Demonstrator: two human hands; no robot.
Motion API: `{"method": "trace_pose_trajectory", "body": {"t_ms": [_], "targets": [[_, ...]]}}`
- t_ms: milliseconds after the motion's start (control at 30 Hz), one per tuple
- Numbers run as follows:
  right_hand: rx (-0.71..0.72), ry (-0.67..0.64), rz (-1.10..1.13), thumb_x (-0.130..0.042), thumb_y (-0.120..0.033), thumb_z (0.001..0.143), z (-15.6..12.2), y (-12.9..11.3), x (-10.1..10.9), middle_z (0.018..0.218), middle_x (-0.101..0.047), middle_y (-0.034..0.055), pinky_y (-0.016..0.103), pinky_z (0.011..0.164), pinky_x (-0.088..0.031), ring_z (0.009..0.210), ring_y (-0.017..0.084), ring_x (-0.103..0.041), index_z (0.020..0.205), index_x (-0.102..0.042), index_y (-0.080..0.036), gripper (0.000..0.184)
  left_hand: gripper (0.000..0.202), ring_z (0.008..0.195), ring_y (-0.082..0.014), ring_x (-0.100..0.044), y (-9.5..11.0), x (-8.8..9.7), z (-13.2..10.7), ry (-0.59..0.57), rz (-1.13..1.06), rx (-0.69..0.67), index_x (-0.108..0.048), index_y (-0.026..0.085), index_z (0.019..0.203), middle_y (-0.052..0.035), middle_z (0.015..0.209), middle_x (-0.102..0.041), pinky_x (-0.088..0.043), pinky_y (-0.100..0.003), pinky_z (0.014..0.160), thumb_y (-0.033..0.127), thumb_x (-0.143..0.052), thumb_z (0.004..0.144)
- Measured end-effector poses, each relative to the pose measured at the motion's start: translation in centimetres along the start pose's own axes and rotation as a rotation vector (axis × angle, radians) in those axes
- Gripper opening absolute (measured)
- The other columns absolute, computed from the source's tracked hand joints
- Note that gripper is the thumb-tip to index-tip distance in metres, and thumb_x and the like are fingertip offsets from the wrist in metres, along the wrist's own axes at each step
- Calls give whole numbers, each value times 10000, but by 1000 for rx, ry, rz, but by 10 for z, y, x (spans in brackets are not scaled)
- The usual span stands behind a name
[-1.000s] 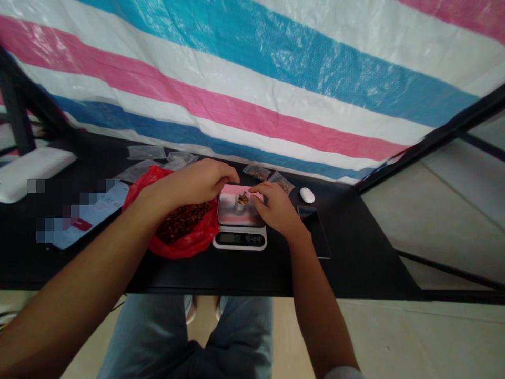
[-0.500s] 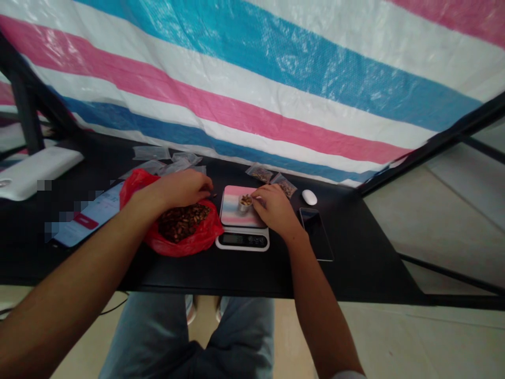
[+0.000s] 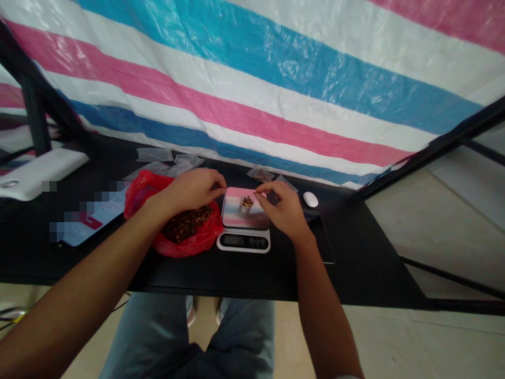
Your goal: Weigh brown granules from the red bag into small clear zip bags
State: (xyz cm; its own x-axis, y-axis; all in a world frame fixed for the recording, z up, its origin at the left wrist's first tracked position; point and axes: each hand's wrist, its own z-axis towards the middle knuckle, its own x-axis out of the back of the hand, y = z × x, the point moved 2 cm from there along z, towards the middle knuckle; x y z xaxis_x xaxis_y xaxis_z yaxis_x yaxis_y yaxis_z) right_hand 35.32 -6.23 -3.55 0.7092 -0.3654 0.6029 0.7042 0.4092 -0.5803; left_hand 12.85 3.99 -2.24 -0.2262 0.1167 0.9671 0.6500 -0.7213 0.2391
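A small metal cup (image 3: pixel 245 209) heaped with brown, bean-like pieces (image 3: pixel 247 201) stands on the striped plate of a white digital scale (image 3: pixel 243 249). To its right is my right hand (image 3: pixel 284 208), thumb and forefinger pinched, apart from the cup; any tiny thing between them is hidden. My left hand (image 3: pixel 197 187) hovers over the far side of a red plastic bag (image 3: pixel 173 247), its fingertips closed together by the scale's upper left corner. What those fingertips hold, if anything, is too small to name. Dark brown pieces (image 3: pixel 187 223) fill the open bag.
Clear zip bags (image 3: pixel 154 154) lie behind the red bag; a filled one (image 3: pixel 260 173) is behind the scale. A white mouse (image 3: pixel 310 199) and a dark tablet-like device (image 3: pixel 324 242) lie right, a lit phone-like screen (image 3: pixel 98 218) and white case (image 3: pixel 43 173) left. Striped sheeting (image 3: pixel 252 89) hangs behind.
My right hand has come off the cup's edge and drawn slightly back. My left hand has moved right, from above the red bag to the scale's corner.
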Motion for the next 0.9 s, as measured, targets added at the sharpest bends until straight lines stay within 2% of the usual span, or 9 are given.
{"method": "trace_pose_trajectory", "body": {"t_ms": [133,233,300,433,467,633,733,800,900], "targets": [[23,-67,-5,-679,-221,942,-1,-5,-5,956,-785,46,379,879,-523,932,224,-690,948,-745,-230,67,303,965,-221,-713,33,7,-2,99,-173,-137,-792,221,1049,-53,1087,-766,-500,-316,852,370,-533,993],[7,-13,-9,-644,-228,961,-1,-4,-3,926,-779,48,368,841,-528,887,216,-687,963,-755,-221,111,325,977,-236,-716,49,5,0,76,-152,-132,-800,232,1041,-52,1118,-755,-494,-321,795,360,-503,1010],[-4,14,-19,-642,-232,959,-1,-2,-1,913,-777,46,364,824,-528,866,215,-683,966,-763,-221,122,355,1016,-245,-716,51,5,1,58,-118,-130,-802,223,1056,-61,1162,-747,-494,-323,799,322,-462,1026],[-2,18,-48,-639,-240,961,-1,-1,0,904,-775,46,363,819,-529,849,215,-677,967,-771,-228,132,363,1053,-239,-707,38,18,-7,89,-84,-145,-778,198,1140,-77,1186,-750,-496,-310,859,294,-443,1038],[4,15,-54,-635,-239,963,-1,-1,0,907,-775,46,363,822,-529,851,215,-677,969,-770,-229,135,337,1029,-233,-708,33,22,-11,60,-74,-142,-779,198,1126,-71,1150,-763,-495,-302,857,293,-470,1028],[39,-12,-81,-620,-222,967,-1,-4,-3,920,-780,55,371,834,-531,867,222,-683,962,-756,-224,136,286,787,-175,-702,10,31,-42,-354,-53,-8,-790,204,1007,-23,923,-796,-470,-254,718,133,-522,938],[41,-33,-100,-613,-220,972,-1,-5,-3,931,-783,57,380,849,-529,891,230,-689,949,-747,-228,136,320,962,-221,-723,1,22,-53,-422,-23,45,-770,204,1128,-61,1160,-783,-514,-271,796,135,-664,834],[40,-39,-100,-610,-221,976,-1,-5,-3,931,-782,60,381,852,-529,893,231,-691,947,-743,-223,136,459,1117,-280,-697,-3,13,-54,-405,-2,57,-749,193,1212,-109,1341,-713,-535,-315,908,178,-772,754],[38,-49,-104,-613,-229,980,-2,-5,-4,917,-777,67,378,839,-528,882,232,-691,951,-744,-208,136,465,1128,-306,-696,-8,3,-50,-414,-22,86,-754,190,1211,-116,1325,-715,-544,-350,946,224,-790,749]]}}
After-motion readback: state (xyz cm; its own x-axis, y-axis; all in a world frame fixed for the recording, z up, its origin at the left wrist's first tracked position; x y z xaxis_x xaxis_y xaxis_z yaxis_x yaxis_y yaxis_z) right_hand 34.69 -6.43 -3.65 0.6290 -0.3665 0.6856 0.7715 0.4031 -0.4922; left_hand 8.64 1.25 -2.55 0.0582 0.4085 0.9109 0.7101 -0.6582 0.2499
